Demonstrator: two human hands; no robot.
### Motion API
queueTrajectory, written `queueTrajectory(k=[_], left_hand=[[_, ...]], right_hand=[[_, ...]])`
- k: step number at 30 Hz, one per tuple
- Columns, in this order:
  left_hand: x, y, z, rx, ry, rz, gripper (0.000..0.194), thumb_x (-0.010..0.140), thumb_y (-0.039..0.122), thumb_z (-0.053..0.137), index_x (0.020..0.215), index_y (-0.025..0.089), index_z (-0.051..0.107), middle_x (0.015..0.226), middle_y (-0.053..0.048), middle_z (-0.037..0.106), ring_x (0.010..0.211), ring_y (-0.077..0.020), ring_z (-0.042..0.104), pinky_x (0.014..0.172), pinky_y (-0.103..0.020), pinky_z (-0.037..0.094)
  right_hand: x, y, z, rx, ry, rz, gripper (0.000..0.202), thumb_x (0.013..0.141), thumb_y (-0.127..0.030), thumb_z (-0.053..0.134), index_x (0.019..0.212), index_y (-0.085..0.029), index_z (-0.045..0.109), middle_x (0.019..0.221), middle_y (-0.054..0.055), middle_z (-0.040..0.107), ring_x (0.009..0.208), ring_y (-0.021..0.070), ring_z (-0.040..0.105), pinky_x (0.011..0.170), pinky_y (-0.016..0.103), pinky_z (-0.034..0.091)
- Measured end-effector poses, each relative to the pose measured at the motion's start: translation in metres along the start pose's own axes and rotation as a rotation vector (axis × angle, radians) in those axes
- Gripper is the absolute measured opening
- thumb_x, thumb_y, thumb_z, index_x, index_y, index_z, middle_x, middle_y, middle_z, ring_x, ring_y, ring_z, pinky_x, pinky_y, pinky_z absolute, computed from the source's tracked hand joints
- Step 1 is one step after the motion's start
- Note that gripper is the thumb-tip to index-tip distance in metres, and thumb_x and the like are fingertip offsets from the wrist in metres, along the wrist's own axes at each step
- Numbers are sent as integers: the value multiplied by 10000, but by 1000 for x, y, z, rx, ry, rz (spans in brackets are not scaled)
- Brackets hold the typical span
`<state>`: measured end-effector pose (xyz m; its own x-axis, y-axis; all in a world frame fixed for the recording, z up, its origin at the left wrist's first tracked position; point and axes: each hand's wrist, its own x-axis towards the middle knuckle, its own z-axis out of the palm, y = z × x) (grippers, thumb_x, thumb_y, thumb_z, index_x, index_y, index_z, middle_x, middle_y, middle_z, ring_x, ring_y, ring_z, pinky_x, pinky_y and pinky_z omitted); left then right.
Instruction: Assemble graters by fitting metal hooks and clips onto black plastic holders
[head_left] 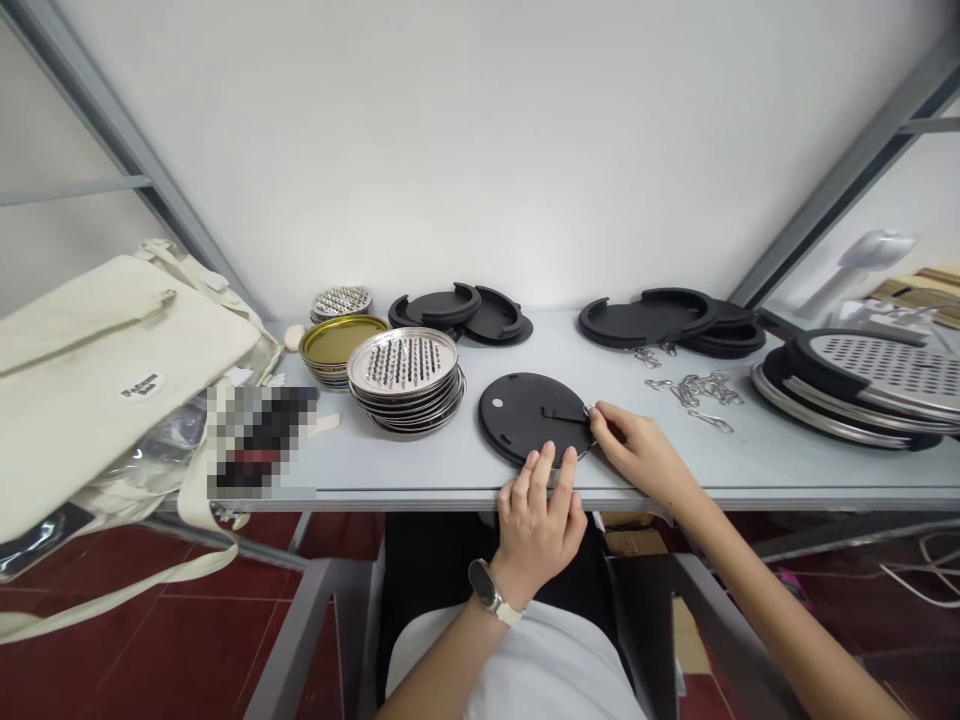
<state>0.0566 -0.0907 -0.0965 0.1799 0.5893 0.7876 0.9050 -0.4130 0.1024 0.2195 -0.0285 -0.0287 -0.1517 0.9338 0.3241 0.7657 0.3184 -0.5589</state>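
A round black plastic disc (517, 405) with a narrow slot and a small round hole lies flat near the table's front edge. My left hand (538, 515), wearing a watch, rests its outstretched fingertips on the disc's near rim. At the disc's right edge, my right hand (637, 450) pinches a small metal wire hook (589, 408) between thumb and forefinger, by the end of the slot. To the right of that hand is a loose pile of similar wire hooks (705, 388). Left of the disc stands a stack of round metal grater plates (405, 362).
Gold-coloured lids (341, 342) are stacked at the back left. Black ring-shaped holders (435, 305) and more black holders (645, 318) lie along the wall. Larger assembled graters (885, 365) are piled at the right. A cream bag (112, 340) covers the left end.
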Motion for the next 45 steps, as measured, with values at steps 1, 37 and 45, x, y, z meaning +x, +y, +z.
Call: queueTrajectory(k=[1, 37, 45], left_hand=[[0, 0, 0, 2, 1, -1, 529, 876, 317, 526, 1396, 247, 461, 1395, -23, 534, 1226, -201, 481, 916, -320, 374], [-1, -1, 1, 34, -5, 15, 572, 859, 355, 546, 1411, 248, 442, 1407, -23, 522, 1248, -200, 465, 918, -308, 380], [-1, -1, 0, 26, -6, 17, 549, 870, 348, 530, 1403, 241, 454, 1409, -24, 520, 1248, -200, 464, 910, -308, 381]], right_hand=[[0, 0, 0, -3, -1, -4, 324, 952, -346, 386, 658, -219, 338, 529, -53, 393, 489, 111, 366, 519, 243, 309], [0, 2, 2, -15, 15, -31, 334, 954, -350, 389, 653, -218, 332, 515, -46, 392, 479, 112, 349, 506, 260, 298], [0, 2, 1, -22, 14, -30, 326, 955, -340, 386, 658, -217, 335, 521, -47, 397, 486, 112, 364, 515, 257, 304]])
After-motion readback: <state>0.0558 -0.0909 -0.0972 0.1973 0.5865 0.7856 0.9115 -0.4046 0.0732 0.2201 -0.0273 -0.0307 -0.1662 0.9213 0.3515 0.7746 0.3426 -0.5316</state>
